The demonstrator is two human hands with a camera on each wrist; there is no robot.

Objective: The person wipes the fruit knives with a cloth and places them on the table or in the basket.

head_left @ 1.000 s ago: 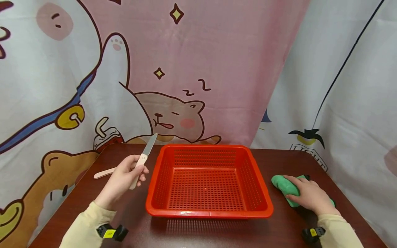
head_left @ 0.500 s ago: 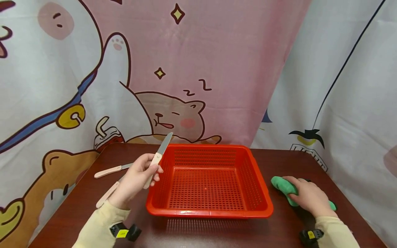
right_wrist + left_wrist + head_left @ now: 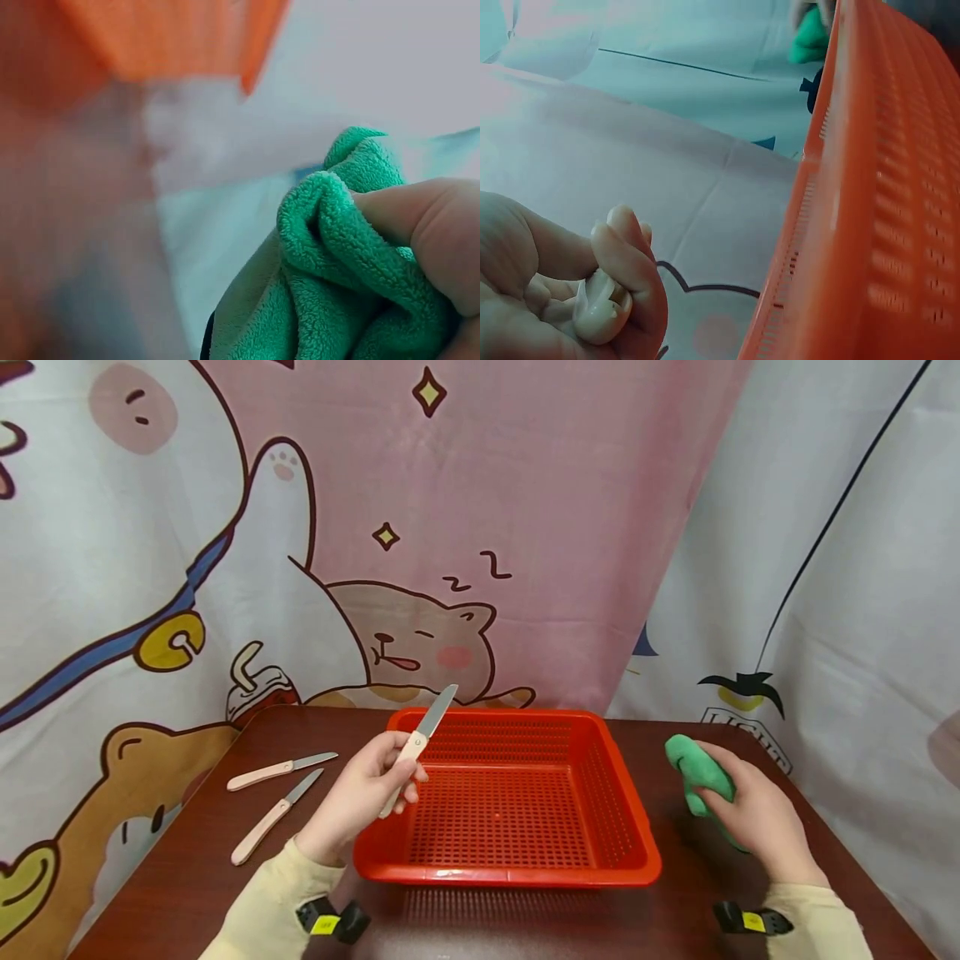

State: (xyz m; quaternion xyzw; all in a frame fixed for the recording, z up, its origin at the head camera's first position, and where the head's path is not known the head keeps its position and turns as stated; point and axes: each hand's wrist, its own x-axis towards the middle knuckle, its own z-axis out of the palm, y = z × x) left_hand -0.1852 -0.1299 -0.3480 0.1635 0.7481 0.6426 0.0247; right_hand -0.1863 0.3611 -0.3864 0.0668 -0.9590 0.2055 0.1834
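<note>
My left hand grips a small knife by its cream handle, blade up and pointing away, over the left side of a red plastic basket. In the left wrist view the slotted end of the knife handle shows among the curled fingers. Right of the basket, my right hand holds a bunched green cloth. The right wrist view shows the fluffy folds of the cloth pinched under the thumb.
Two more cream-handled knives, a farther one and a nearer one, lie on the dark brown table left of the basket. A printed cartoon curtain hangs right behind the table's far edge.
My left hand has moved right with the knife, from beside the basket to over it, uncovering the two knives. The right hand has raised the green cloth from the table.
</note>
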